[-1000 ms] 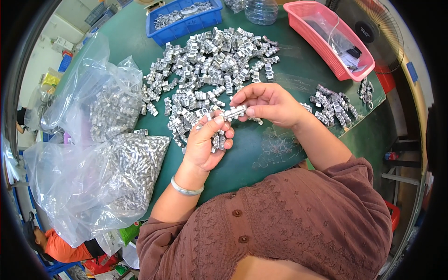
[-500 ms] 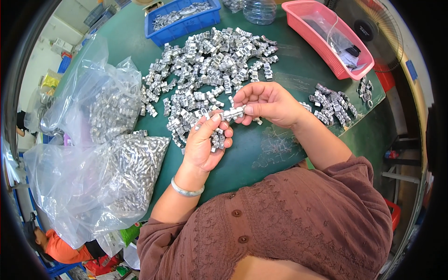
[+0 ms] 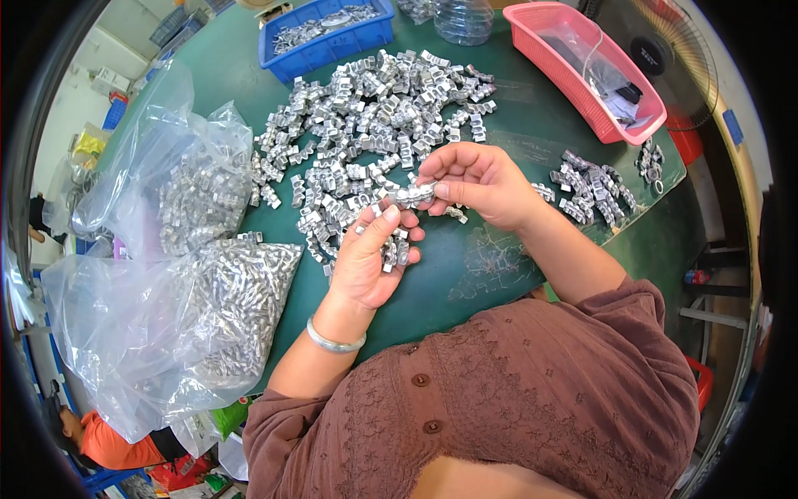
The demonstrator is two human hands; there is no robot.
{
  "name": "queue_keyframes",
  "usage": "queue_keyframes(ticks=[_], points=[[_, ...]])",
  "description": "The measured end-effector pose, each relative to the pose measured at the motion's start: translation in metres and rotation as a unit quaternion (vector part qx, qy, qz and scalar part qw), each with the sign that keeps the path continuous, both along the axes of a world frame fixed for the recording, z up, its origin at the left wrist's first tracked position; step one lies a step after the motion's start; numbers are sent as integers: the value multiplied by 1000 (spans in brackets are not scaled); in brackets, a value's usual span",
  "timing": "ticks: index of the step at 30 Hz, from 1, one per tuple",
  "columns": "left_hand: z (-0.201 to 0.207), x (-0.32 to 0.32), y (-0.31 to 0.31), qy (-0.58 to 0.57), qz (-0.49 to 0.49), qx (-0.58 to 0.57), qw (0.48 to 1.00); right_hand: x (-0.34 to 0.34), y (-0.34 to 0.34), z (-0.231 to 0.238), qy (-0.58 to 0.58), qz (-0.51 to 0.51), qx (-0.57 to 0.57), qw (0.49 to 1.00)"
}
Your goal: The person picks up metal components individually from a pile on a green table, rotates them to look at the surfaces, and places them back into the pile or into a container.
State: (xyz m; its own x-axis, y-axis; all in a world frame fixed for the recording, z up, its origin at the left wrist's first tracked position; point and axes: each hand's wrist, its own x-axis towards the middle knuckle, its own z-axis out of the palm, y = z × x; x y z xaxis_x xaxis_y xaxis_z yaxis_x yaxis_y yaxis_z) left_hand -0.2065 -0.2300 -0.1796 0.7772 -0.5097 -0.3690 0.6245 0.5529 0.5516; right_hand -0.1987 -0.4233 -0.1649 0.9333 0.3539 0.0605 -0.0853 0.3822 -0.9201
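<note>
Between my two hands is a short, chain-like strip of silver metal links (image 3: 414, 196). My right hand (image 3: 486, 187) pinches its right end between thumb and forefinger, the other fingers curled. My left hand (image 3: 366, 262) is turned palm up and holds the left end near the thumb and fingertips. More silver link pieces (image 3: 394, 251) lie in the curled fingers of that hand. Just beyond both hands spreads a big heap of similar silver link strips (image 3: 366, 116) on the green table (image 3: 499, 258).
At the left lean two clear plastic bags (image 3: 125, 333) full of small metal pieces. A blue crate (image 3: 324, 33) with metal parts stands at the far side, beside a clear plastic jar (image 3: 464, 21). A pink basket (image 3: 594, 75) and a smaller link pile (image 3: 594, 187) are at right.
My left hand has shifted slightly to the right and its fingers have moved a little. My right hand keeps nearly the same place, still pinching the strip.
</note>
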Motion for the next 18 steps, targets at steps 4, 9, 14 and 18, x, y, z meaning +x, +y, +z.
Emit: queue_keyframes(ticks=[4,9,14,18], points=[[-1,-2,-1,-28,-2,2,1000,-5,7,-1,-111,-45,-86,989],[0,-2,-2,-51,10,-30,998,-6,9,8,-331,-51,-245,910],[-2,2,3,-44,13,-107,993,1,-3,7,-277,-122,-222,927],[-8,5,5,-51,9,-155,987,8,-18,-1,-244,-159,-403,868]])
